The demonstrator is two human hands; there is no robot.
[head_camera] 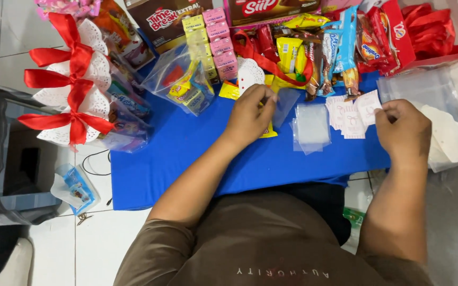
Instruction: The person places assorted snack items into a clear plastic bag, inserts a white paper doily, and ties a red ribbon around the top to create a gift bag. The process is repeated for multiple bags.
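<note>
Head view: a blue cloth point(197, 153) is seen spread over the tiled floor point(96, 243), with both forearms reaching onto it from the lower edge of the frame. The left hand point(250, 114), just left of centre, is closed in a pinch on a small clear plastic bag point(284, 103), the fingertips gathered at the bag's edge. The right hand point(403, 124), at the right of the frame, is curled, its thumb and fingers pinching a small white printed card point(369, 106) at the end of a fanned row of such cards point(345, 116). Between the two hands a stack of empty clear bags point(311, 127) is laid flat on the cloth. Along the top of the frame wrapped snacks point(314, 47) and small pink and yellow cartons point(210, 37) are piled. At the upper left, filled packets topped with white doilies and red ribbon bows point(72, 79) are stood together.
</note>
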